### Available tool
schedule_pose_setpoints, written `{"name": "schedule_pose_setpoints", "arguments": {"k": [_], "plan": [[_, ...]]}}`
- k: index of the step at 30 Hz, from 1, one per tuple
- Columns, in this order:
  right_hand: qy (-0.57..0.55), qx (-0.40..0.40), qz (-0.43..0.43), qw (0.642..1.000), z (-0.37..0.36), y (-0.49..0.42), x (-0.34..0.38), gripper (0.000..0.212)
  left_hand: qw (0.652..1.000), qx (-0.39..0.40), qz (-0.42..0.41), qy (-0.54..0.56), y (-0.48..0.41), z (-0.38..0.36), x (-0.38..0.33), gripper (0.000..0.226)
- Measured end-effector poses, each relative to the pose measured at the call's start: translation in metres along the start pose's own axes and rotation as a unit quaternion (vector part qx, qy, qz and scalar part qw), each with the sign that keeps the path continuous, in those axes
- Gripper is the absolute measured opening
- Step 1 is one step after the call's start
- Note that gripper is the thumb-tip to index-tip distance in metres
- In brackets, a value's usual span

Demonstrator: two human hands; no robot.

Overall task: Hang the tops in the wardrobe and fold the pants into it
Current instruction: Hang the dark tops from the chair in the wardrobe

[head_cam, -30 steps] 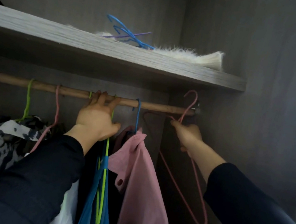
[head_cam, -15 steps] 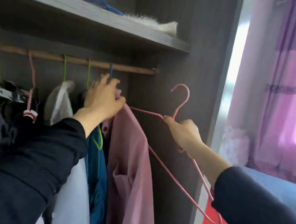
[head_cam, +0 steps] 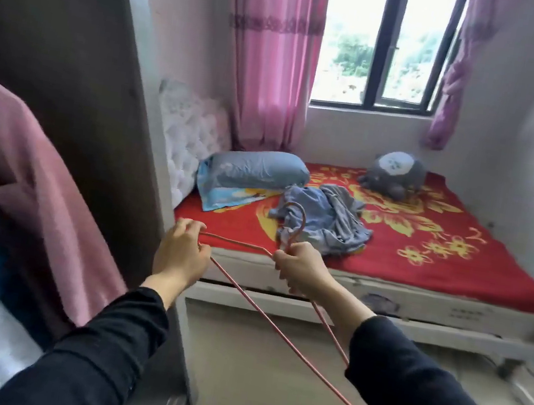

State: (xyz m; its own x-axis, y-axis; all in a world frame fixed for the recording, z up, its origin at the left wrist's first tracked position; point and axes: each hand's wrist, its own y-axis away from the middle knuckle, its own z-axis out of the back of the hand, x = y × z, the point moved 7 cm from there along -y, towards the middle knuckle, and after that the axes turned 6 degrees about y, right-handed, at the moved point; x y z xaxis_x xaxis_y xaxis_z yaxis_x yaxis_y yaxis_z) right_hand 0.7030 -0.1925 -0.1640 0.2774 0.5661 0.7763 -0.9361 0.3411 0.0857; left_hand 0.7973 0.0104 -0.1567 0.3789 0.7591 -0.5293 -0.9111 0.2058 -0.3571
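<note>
Hanger [head_cam: 275,325], now outside wardrobe [head_cam: 70,69], between left hand [head_cam: 180,251] and right hand [head_cam: 300,269]

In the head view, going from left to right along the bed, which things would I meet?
From left: white tufted headboard → grey-blue pillow → crumpled grey-blue garment → grey plush toy.

No writing can be read anywhere. The pale side board of the bed frame [head_cam: 417,302] carries a round dark stamp [head_cam: 378,303] and, further right, a short line of small print [head_cam: 465,313], both too blurred to make out. The red blanket [head_cam: 477,268] has yellow marks near its far edge [head_cam: 331,169]; whether they are letters or pattern cannot be told.
</note>
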Motion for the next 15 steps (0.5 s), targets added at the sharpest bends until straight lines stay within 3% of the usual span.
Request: {"name": "schedule_pose_setpoints", "arguments": {"k": [9, 15], "plan": [[-0.011, -0.114, -0.169, 0.979, 0.155, 0.171, -0.244, 0.026, 0.964, 0.249, -0.094, 0.028, 0.14, -0.205, -0.213, 0.044], [-0.01, -0.252, -0.259, 0.932, 0.282, 0.308, -0.381, 0.031, 0.914, 0.36, -0.175, 0.07, 0.292, -0.312, -0.38, 0.044]]}}
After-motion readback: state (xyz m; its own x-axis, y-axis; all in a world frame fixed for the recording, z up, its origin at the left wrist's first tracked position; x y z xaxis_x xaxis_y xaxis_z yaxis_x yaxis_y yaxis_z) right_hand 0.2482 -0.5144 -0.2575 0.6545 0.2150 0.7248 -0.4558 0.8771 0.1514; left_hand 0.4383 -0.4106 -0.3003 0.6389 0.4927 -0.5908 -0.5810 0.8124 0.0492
